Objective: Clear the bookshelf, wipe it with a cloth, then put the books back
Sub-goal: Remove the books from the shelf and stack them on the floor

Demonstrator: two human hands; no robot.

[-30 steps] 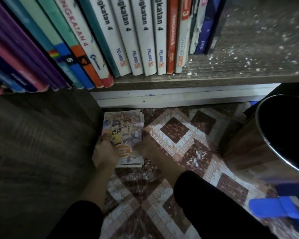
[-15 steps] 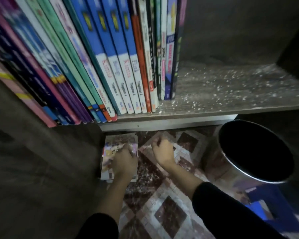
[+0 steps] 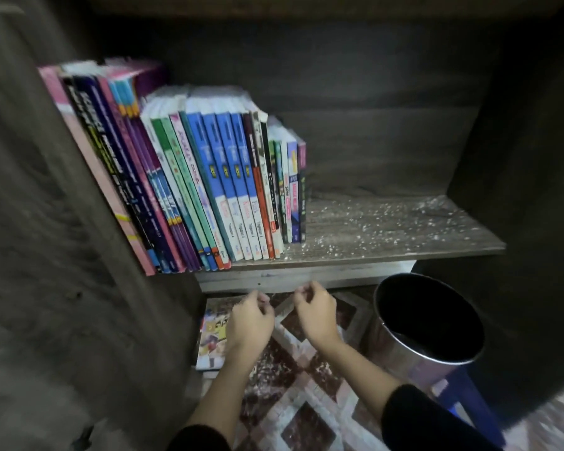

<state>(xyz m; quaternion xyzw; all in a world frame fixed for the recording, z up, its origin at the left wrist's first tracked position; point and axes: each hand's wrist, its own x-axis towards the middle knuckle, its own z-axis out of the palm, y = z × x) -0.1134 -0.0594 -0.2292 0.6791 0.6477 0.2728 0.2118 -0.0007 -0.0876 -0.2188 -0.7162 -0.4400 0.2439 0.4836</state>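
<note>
Clearly neither hand holds anything: left hand [image 3: 249, 320] and right hand [image 3: 316, 315] hover loosely curled, the left over a comic book [image 3: 211, 336] on the floor [image 3: 306, 428]. Schoolbooks [image 3: 209, 190] lean leftward on the dusty shelf [image 3: 388, 229]; pulling several together could topple the row's unsupported right end.

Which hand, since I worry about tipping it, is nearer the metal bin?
Right. The right hand hangs just left of the metal bin; the left hand is farther off, over the comic.

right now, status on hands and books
Left hand, right hand empty, loosely curled. Colourful upright books on dusty wooden shelf. Round metal bin right of hands.
</note>
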